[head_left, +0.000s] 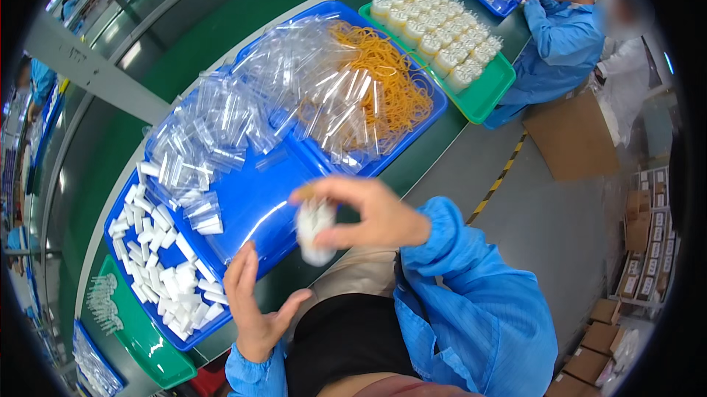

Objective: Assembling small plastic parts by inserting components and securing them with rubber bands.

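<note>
My right hand (370, 214) grips a short white bundle (316, 229) between thumb and fingers, over the near edge of the blue trays. Motion blurs the bundle, and its exact kind is unclear. Beside it, my left hand (254, 301) is open, fingers apart, with nothing in it. White cylindrical pieces (177, 283) fill the near-left blue tray (190, 345). Clear plastic bags (221, 121) lie heaped beyond, some with white pieces inside. Orange rubber bands (394, 80) sit in the far blue tray (434, 113), next to more clear bags.
Rows of white bundles (442, 29) stand on a green tray (490, 95) at the far right. Another green tray (158, 356) holds small clear parts at the left. A co-worker in a blue coat (567, 43) works beyond. A cardboard box (571, 135) stands beside the bench.
</note>
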{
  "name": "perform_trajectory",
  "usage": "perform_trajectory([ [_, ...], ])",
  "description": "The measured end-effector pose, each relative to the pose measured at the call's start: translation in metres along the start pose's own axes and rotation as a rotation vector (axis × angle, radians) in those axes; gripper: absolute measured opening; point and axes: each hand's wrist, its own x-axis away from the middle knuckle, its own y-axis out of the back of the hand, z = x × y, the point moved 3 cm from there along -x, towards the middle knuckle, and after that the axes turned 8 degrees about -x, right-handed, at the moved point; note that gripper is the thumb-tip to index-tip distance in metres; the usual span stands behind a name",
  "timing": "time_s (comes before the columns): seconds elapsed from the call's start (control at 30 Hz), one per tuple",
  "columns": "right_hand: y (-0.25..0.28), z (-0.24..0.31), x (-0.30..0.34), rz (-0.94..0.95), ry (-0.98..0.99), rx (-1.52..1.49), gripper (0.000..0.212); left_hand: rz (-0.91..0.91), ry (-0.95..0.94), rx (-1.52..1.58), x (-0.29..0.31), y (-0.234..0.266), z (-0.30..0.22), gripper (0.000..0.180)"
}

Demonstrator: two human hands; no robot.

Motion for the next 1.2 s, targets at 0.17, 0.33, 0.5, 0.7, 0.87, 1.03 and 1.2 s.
perform_trajectory([
  [0.17, 0.097, 0.044, 0.03, -0.726, 0.293, 0.12, 0.047, -0.042, 0.149, -0.027, 0.007, 0.002, -0.003, 0.068],
  [0.33, 0.249, 0.051, 0.064, -1.188, 0.506, 0.604, 0.048, -0.073, 0.235, -0.035, 0.01, 0.012, 0.003, 0.04],
  [0.5, 0.359, 0.0, 0.089, -1.244, 0.191, 0.71, 0.051, -0.092, 0.216, -0.057, 0.003, 0.012, 0.005, 0.041],
  [0.7, 0.392, -0.021, 0.083, -1.187, 0.023, 0.96, 0.057, -0.078, 0.203, -0.052, -0.003, 0.011, -0.003, 0.039],
  [0.87, 0.406, -0.018, 0.094, -1.055, 0.019, 0.987, 0.058, -0.073, 0.216, -0.056, 0.001, 0.009, -0.005, 0.038],
  [1.03, 0.394, -0.017, 0.098, -1.277, 0.197, 0.754, 0.062, -0.061, 0.237, -0.083, 0.005, 0.01, -0.006, 0.037],
  [1.2, 0.302, 0.032, 0.065, -1.206, 0.471, 0.752, 0.039, -0.201, 0.218, -0.157, 0.015, 0.034, 0.012, 0.042],
])
